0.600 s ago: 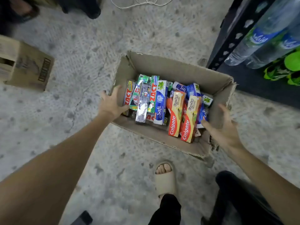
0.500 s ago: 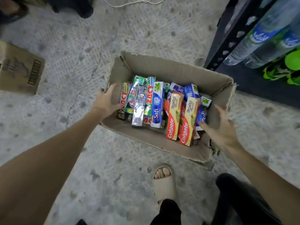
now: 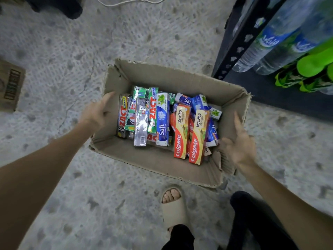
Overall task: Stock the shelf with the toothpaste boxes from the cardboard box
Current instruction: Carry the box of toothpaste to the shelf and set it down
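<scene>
the cardboard box sits open on the speckled concrete floor, just beside the dark shelf; compared with half a second ago it lies nearer the middle of the view and the second carton at the left has slid almost out of frame, so the head has swung right toward the box while both hands closed in on its sides; the left hand now sits at the left wall, thumb over the rim and fingers curled round the outer face, gripping it; the right hand is at the torn right wall with fingers spread and fairly straight, close to the cardboard, though i cannot tell whether it touches; the toothpaste boxes are all inside, a jumble of zact, safi and colgate cartons lying flat and overlapping, none lifted out; the shelf beside already carries water bottles and green packs; a sandalled foot stands just before the box; judging by this, stocking has not begun, and the two-handed approach suggests the box is about to be lifted or pulled closer to the shelf rather than a single carton picked; the ragged right wall may buckle under load.
</scene>
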The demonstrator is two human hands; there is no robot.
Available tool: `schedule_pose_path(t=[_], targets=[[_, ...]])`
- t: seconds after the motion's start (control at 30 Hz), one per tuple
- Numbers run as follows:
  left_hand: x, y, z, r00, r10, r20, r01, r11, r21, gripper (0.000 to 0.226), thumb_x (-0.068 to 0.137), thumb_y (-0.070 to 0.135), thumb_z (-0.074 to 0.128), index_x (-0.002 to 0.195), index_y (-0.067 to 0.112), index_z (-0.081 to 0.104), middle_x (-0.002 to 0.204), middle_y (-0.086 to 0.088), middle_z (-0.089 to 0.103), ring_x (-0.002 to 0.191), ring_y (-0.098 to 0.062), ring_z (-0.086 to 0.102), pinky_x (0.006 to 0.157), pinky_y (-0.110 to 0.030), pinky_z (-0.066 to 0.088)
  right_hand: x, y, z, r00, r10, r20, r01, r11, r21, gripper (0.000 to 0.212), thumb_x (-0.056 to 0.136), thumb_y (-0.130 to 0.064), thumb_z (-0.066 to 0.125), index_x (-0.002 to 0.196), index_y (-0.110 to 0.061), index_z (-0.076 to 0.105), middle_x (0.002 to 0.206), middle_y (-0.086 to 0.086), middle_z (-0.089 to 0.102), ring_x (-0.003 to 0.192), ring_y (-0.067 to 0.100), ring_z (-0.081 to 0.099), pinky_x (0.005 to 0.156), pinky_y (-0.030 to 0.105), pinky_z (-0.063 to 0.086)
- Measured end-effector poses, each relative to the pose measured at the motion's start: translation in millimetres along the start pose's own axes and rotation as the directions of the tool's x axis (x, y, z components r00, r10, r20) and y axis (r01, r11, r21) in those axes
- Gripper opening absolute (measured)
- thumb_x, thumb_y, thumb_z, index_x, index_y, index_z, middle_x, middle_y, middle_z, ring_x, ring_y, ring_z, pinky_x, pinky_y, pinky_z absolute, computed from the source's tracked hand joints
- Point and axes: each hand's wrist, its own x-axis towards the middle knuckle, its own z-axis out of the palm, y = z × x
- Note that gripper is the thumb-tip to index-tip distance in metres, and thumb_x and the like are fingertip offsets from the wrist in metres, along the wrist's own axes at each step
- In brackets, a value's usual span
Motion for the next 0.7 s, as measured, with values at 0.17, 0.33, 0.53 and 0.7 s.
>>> schedule_pose_path(t=[0.17,0.33,0.53,0.7], targets=[[-27,-1,1,0.998,0.054,-0.042,-0.057,0.996,-0.066,0.082,0.084,-0.002,0.059,0.155,0.025,0.029,0.131,-0.023,0.062,0.113,-0.045,0.060,0.096,-0.051,0.048,1,6,-18,1.000,-0.016,0.013,0.016,0.999,-0.045,0.094,0.087,0.008,0.056,0.159,-0.033,0.013,0.077,0.016,0.069,0.053,0.019,0.055,0.073,0.033,0.056],[-65,25,-9,0.999,0.031,-0.023,-0.032,0.997,-0.073,0.077,0.089,0.005,0.059,0.156,0.027,0.029,0.106,-0.027,0.070,0.084,-0.039,0.064,0.070,-0.044,0.049,-14,31,-51,0.998,-0.058,0.004,0.058,0.994,-0.096,0.093,0.084,0.010,0.053,0.159,-0.030,0.016,0.050,0.008,0.046,0.048,0.021,0.045,0.063,0.036,0.048],[-93,80,-18,0.983,0.178,0.036,-0.172,0.978,-0.116,0.080,0.090,0.001,0.061,0.158,0.020,0.024,0.129,-0.022,0.064,0.095,-0.036,0.065,0.077,-0.036,0.043,-38,82,-107,1.000,-0.028,-0.006,0.027,0.992,-0.123,0.093,0.086,0.006,0.054,0.159,-0.034,0.013,0.049,0.003,0.037,0.051,0.025,0.045,0.064,0.043,0.051],[-112,149,-21,0.979,0.199,0.051,-0.191,0.973,-0.132,0.083,0.088,0.000,0.063,0.158,0.019,0.022,0.130,-0.019,0.064,0.106,-0.035,0.063,0.085,-0.037,0.045,-41,128,-170,0.999,0.038,-0.028,-0.041,0.991,-0.126,0.092,0.087,0.007,0.051,0.159,-0.037,0.015,0.063,0.014,0.055,0.060,0.027,0.052,0.067,0.038,0.051]])
